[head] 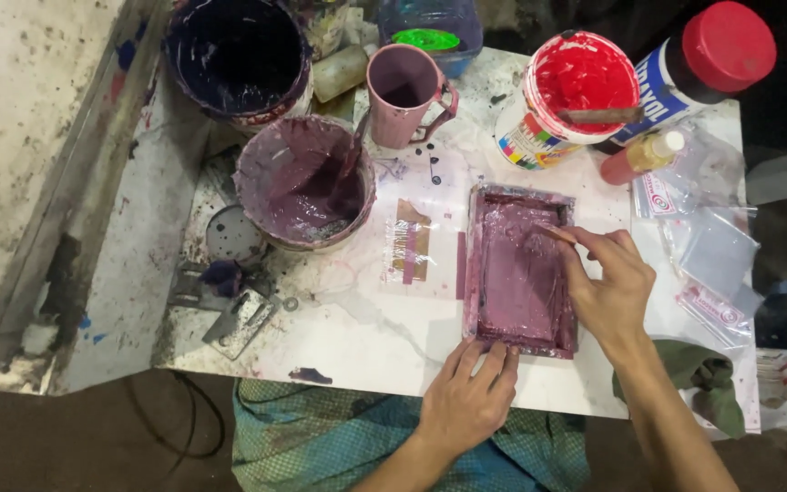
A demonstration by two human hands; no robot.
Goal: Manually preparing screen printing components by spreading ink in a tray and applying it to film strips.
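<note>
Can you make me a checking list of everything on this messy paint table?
Surface: white table, stained with paint.
Job's things: small rectangular frame coated in mauve paint; thin stick.
Clutter: mauve paint bucket, dark bucket, pink mug, red paint tub, red-capped bottle, clear plastic bags, green rag.
Grippers: left hand steadies the frame's near edge; right hand holds the stick in its fingers.
Cables: dark cable on the floor.
Surroundings: grimy wall at left.
</note>
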